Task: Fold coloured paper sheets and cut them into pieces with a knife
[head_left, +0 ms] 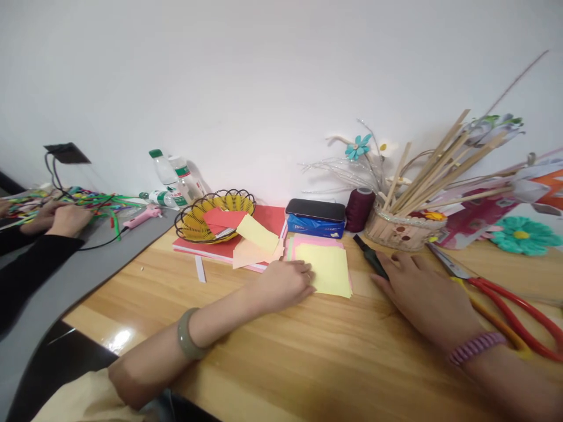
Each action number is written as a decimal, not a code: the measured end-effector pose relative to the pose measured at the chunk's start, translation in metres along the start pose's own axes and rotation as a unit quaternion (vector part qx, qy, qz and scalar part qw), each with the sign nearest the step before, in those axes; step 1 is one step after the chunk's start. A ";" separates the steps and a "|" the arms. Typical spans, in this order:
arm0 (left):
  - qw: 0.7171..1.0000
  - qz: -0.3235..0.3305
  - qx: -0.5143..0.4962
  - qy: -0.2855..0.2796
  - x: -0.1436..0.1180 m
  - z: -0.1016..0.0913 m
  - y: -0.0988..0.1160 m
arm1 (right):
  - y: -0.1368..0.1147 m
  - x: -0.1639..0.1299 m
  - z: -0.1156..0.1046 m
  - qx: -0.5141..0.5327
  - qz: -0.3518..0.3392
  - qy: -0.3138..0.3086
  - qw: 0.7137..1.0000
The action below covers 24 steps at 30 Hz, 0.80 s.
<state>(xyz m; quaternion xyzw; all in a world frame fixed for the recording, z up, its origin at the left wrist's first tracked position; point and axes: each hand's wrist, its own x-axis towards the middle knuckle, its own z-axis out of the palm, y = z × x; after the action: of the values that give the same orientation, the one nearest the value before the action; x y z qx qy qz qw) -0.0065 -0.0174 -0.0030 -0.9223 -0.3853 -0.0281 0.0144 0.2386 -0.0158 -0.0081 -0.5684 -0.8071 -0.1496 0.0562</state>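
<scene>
My left hand, its fingers curled together, is at the left edge of a stack of square coloured paper with a yellow sheet on top. Its fingertips touch that sheet. To the right, my right hand is low over the table, with thumb and index finger around the end of a slim dark green pen-like tool. The tool's exact kind is unclear. Beside this hand lie large scissors with red handles. A yellow-orange handle shows partly beneath the wrist.
A yellow basket holds red paper, with loose paper strips beside it. Behind the stack sit a blue tissue pack, a purple thread spool and a stick-filled container. At left are bottles, a pink glue gun and another person's hands.
</scene>
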 end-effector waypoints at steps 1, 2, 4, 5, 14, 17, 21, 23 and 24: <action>1.000 -0.004 -0.003 0.002 0.000 0.001 0.000 | -0.003 -0.001 -0.002 0.013 -0.021 0.008 1.000; 1.000 -0.010 -0.007 0.006 0.001 0.002 0.000 | -0.007 -0.001 -0.003 0.030 -0.048 0.014 0.998; 0.999 -0.032 -0.020 0.016 0.001 0.004 -0.002 | -0.017 -0.003 -0.002 0.071 -0.108 0.018 0.991; 0.998 -0.045 -0.029 0.021 0.001 0.005 -0.003 | -0.022 -0.003 -0.001 0.091 -0.132 0.020 0.987; 0.977 -0.126 -0.156 0.065 -0.002 0.013 -0.004 | -0.030 -0.007 0.008 0.206 -0.126 0.035 0.970; 0.972 -0.120 -0.192 0.067 -0.006 0.009 -0.008 | -0.028 -0.007 0.003 0.232 -0.120 0.020 0.965; 0.985 -0.089 -0.101 0.111 -0.017 -0.011 -0.033 | -0.029 -0.007 0.001 0.250 -0.115 0.007 0.961; 0.992 -0.066 0.027 0.106 -0.023 -0.022 -0.052 | -0.029 -0.007 0.003 0.253 -0.111 0.005 0.961; 0.989 -0.080 0.082 0.090 -0.025 -0.027 -0.061 | -0.029 -0.007 0.003 0.254 -0.109 0.003 0.961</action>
<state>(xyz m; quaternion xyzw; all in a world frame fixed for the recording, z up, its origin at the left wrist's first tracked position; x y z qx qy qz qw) -0.0686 0.0065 0.0224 -0.8781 -0.4555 -0.0807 0.1221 0.2140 -0.0298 -0.0183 -0.4434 -0.8754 0.0533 0.1848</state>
